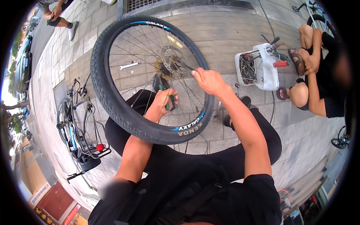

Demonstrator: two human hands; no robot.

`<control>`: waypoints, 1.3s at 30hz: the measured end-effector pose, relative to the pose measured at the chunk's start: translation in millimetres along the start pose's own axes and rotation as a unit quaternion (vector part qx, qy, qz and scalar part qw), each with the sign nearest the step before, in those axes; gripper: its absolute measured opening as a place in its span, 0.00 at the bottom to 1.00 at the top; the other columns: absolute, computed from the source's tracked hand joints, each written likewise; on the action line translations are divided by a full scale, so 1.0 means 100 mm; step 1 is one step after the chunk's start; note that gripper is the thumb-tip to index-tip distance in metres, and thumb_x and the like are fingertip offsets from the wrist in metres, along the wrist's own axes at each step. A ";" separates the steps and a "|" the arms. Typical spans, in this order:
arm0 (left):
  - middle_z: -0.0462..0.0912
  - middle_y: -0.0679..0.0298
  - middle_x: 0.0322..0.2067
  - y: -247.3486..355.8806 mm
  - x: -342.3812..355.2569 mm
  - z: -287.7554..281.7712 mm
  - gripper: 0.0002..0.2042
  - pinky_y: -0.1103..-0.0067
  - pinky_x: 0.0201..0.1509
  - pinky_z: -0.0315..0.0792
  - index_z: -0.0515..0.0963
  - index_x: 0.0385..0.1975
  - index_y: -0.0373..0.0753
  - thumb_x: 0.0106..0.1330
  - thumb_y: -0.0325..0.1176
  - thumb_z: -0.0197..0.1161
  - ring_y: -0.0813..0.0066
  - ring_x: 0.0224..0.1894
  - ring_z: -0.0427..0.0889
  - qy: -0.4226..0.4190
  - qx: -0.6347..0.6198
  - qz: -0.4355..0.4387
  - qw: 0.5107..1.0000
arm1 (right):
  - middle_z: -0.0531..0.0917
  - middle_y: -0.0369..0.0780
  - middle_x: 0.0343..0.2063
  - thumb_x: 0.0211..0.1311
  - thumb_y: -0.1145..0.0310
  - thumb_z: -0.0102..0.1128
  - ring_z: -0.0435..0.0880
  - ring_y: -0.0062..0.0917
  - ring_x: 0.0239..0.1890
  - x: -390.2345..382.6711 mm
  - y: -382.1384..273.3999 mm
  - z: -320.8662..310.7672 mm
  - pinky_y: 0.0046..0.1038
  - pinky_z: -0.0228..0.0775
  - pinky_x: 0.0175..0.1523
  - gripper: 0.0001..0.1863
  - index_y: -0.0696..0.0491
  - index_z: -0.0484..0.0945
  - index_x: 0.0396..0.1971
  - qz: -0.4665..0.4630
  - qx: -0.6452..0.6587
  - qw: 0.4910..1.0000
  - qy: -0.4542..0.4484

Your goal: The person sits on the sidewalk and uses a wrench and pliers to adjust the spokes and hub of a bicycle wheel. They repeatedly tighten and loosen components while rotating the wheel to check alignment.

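Observation:
A bicycle wheel (100,78) with a black knobby tyre is held tilted above my crossed legs, filling the upper middle. Near its hub, my left hand (166,98) is closed round the dark green handle of a tool (172,100), whose head lies under the hub. My right hand (208,80) grips a slender dark tool (187,68) reaching to the brake disc (171,56) on the hub; the tool's tip is hard to make out. A silver spanner (129,66) and a small metal ring (132,72) lie on the paving, seen through the spokes.
A white plastic tool container (268,77) stands right, beside a seated person in sandals (315,90). Another person's leg (69,26) is at top left. A bicycle (78,150) lies on the paving at left; another (315,18) stands at top right. A black cable (272,103) crosses the paving.

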State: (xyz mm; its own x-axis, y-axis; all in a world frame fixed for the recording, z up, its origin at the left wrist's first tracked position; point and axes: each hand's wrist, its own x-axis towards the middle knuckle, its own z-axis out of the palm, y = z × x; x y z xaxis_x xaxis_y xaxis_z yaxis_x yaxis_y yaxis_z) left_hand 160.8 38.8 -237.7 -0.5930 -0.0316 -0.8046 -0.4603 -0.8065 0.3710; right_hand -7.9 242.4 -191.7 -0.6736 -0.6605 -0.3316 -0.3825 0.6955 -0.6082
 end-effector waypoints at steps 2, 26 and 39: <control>0.78 0.60 0.31 -0.06 -0.03 -0.06 0.09 0.67 0.31 0.73 0.77 0.33 0.35 0.67 0.32 0.69 0.67 0.30 0.79 -0.026 -0.004 -0.020 0.999 | 0.86 0.55 0.35 0.78 0.46 0.43 0.84 0.56 0.43 -0.27 0.03 -0.03 0.53 0.74 0.49 0.26 0.56 0.78 0.44 0.008 0.016 1.000 0.003; 0.74 0.64 0.22 -0.67 -0.70 -0.11 0.07 0.74 0.31 0.69 0.71 0.22 0.40 0.59 0.27 0.60 0.71 0.25 0.72 -0.043 0.066 -0.164 0.983 | 0.85 0.50 0.52 0.75 0.50 0.46 0.81 0.51 0.57 -1.94 -0.25 0.36 0.47 0.71 0.61 0.24 0.41 0.76 0.64 0.169 0.165 0.967 0.097; 0.69 0.62 0.20 -0.66 -0.77 -0.05 0.07 0.72 0.29 0.70 0.69 0.21 0.39 0.60 0.25 0.58 0.70 0.23 0.69 -0.016 -0.001 -0.185 0.983 | 0.84 0.49 0.55 0.74 0.57 0.47 0.80 0.47 0.60 -1.40 -0.64 0.16 0.42 0.70 0.65 0.23 0.42 0.76 0.65 0.188 0.131 0.974 -0.002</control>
State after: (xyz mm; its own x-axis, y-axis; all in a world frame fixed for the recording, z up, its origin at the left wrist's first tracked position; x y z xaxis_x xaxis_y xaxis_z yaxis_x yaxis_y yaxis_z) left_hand 240.3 91.7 -202.2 -0.4056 0.2822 -0.8694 -0.6470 -0.7605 0.0550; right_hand 121.4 286.1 -117.7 -0.7327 -0.3751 -0.5679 0.0644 0.7924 -0.6065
